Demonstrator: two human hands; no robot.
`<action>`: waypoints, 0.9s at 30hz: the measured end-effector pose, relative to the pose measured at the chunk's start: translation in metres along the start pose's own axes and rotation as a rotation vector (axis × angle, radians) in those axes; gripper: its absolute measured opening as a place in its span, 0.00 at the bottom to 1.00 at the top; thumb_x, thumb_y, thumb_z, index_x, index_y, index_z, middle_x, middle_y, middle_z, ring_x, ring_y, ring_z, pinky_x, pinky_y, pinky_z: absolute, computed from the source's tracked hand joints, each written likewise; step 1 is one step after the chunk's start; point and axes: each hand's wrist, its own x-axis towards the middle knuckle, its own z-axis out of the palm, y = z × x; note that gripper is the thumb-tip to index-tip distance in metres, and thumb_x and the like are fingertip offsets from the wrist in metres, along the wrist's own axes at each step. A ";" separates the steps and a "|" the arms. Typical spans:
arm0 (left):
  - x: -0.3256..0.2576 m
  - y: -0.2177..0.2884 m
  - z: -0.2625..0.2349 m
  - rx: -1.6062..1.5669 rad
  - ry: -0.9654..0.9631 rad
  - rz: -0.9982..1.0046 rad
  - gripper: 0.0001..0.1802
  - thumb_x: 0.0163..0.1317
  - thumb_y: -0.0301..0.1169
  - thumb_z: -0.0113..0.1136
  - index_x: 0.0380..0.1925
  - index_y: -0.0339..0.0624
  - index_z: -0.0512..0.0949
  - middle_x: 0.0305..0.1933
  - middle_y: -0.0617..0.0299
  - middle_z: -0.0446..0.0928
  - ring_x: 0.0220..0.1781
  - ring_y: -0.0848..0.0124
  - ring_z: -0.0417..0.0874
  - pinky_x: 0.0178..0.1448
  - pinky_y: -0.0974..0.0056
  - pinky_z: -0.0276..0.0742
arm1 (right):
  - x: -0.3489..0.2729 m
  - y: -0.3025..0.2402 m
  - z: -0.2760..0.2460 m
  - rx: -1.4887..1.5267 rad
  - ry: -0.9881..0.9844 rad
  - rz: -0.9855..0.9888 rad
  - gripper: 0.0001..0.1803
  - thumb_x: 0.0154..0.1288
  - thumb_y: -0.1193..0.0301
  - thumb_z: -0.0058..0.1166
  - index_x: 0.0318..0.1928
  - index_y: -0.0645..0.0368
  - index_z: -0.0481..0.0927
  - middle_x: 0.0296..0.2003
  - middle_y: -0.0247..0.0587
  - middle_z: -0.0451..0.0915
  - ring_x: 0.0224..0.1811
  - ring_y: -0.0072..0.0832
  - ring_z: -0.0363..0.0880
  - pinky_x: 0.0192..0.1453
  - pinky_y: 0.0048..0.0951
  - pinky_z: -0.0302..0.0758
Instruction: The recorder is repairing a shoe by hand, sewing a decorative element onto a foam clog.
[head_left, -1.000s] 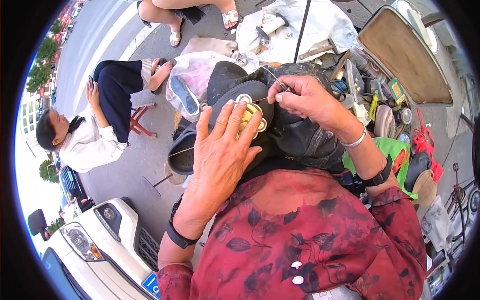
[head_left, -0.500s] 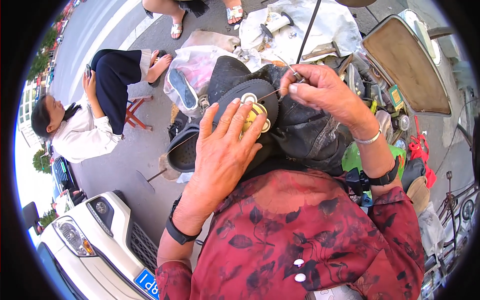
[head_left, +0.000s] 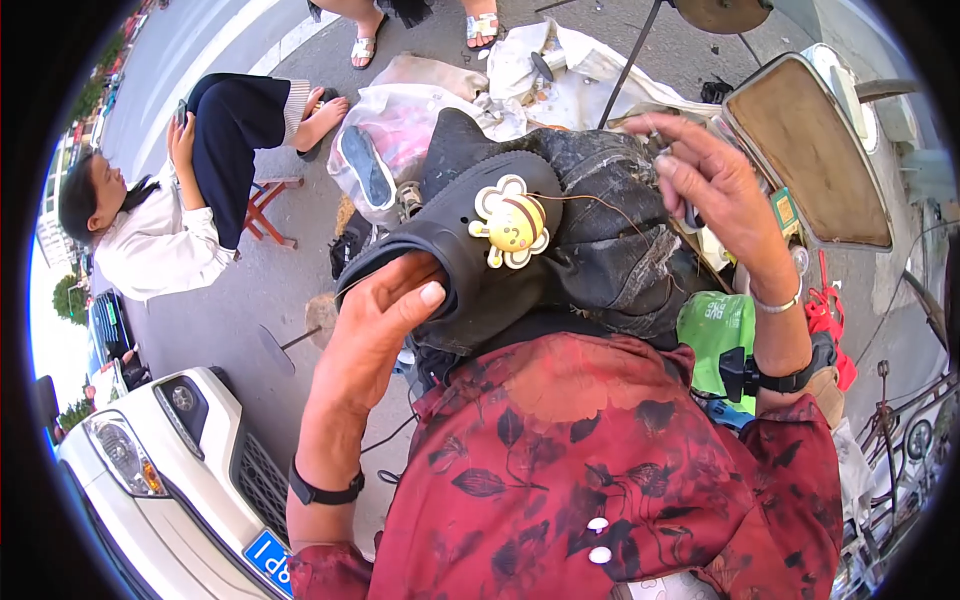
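A black clog [head_left: 485, 185] rests over my lap, its heel opening toward me. On its upper sits a yellow-and-white bee charm [head_left: 510, 222]. My left hand [head_left: 385, 300] reaches into the opening; its fingers are hidden inside, the thumb shows at the rim. A thin brown thread [head_left: 600, 198] runs from beside the charm toward the right, across dark, worn cloth [head_left: 620, 260] on my lap. Raised to the right of the clog, my right hand [head_left: 715, 185] is closed around an awl, of which only a small metal part [head_left: 662, 152] shows between thumb and forefinger.
A seated person [head_left: 160, 220] with a phone is at the left, another person's sandalled feet [head_left: 425, 40] at the top. A plastic bag with a shoe [head_left: 368, 165] lies past the clog. A brown-topped board [head_left: 810, 150] and green bag [head_left: 715, 340] are at right, a white car [head_left: 170, 470] lower left.
My left hand has moved off the bee charm and into the clog's opening. My right hand has drawn away to the right, and a longer stretch of thread now shows.
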 end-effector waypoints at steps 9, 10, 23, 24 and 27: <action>0.032 -0.003 0.017 -0.025 -0.049 -0.006 0.33 0.56 0.28 0.68 0.60 0.27 0.67 0.58 0.56 0.75 0.61 0.70 0.74 0.68 0.64 0.64 | 0.005 0.023 0.075 -0.225 -0.039 -0.188 0.21 0.60 0.73 0.61 0.55 0.52 0.77 0.26 0.40 0.76 0.27 0.29 0.75 0.35 0.30 0.73; 0.033 -0.004 0.016 -0.048 -0.063 0.006 0.33 0.56 0.28 0.68 0.60 0.28 0.67 0.58 0.56 0.75 0.60 0.70 0.74 0.67 0.64 0.65 | 0.008 0.025 0.080 -0.245 -0.014 -0.217 0.22 0.59 0.72 0.62 0.55 0.50 0.76 0.27 0.42 0.79 0.28 0.33 0.77 0.36 0.33 0.74; 0.036 -0.023 0.029 0.027 0.104 0.081 0.26 0.53 0.27 0.69 0.52 0.29 0.74 0.47 0.57 0.80 0.46 0.73 0.80 0.52 0.67 0.76 | 0.013 0.038 0.096 -0.137 -0.041 -0.077 0.22 0.60 0.73 0.62 0.55 0.48 0.74 0.27 0.38 0.77 0.26 0.28 0.72 0.35 0.31 0.71; 0.038 -0.026 0.031 0.029 0.104 0.082 0.26 0.53 0.27 0.69 0.52 0.29 0.74 0.47 0.57 0.80 0.46 0.73 0.80 0.52 0.67 0.76 | 0.012 0.037 0.096 -0.135 -0.040 -0.079 0.22 0.60 0.73 0.62 0.55 0.48 0.74 0.27 0.38 0.77 0.26 0.28 0.72 0.35 0.31 0.71; 0.041 -0.034 0.035 0.039 0.220 0.160 0.22 0.52 0.25 0.66 0.49 0.30 0.76 0.44 0.58 0.81 0.42 0.73 0.81 0.48 0.68 0.77 | 0.011 0.037 0.095 -0.075 -0.033 -0.086 0.23 0.60 0.74 0.62 0.56 0.48 0.75 0.24 0.34 0.72 0.25 0.24 0.66 0.34 0.29 0.69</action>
